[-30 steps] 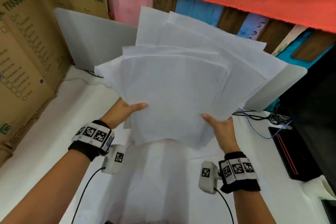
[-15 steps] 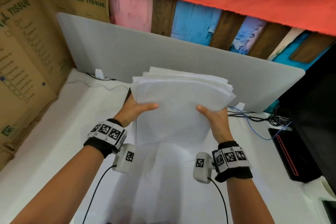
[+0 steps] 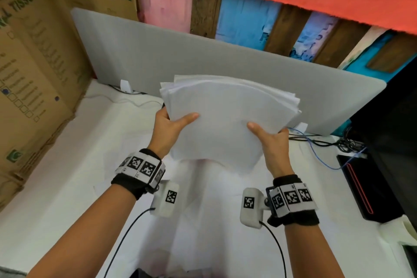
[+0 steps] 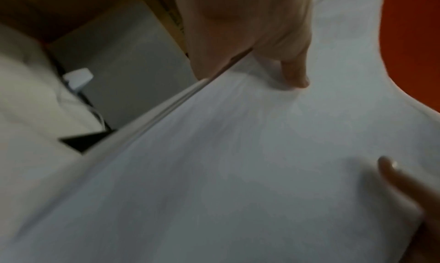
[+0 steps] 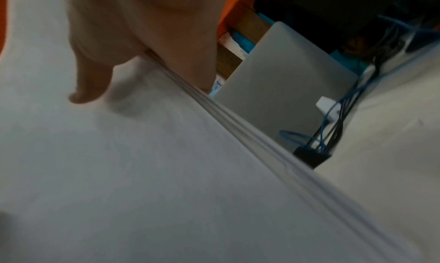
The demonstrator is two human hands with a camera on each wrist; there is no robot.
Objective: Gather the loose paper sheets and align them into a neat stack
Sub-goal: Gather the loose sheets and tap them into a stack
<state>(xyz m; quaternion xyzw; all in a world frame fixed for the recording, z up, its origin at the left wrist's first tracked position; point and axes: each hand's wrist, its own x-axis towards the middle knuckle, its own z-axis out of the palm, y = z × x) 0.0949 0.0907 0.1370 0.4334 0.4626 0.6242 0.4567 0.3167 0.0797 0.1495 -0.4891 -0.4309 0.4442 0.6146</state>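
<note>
At centre frame, the left hand [image 3: 168,127] gripped the left edge of the paper sheets [image 3: 228,119], thumb curled over the top. The thin, matte white stack bowed upward, its long axis running left to right, above the white table [image 3: 67,165]. The right hand [image 3: 272,144] clasped the right edge.

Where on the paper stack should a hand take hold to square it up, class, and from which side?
Grip the paper stack at its two side edges, near the middle, one from each side, as the left hand and right hand do: thumbs on the front, fingers behind. The top edges are fanned and uneven, so holding the sides probably leaves the sheets free to settle level.
</note>
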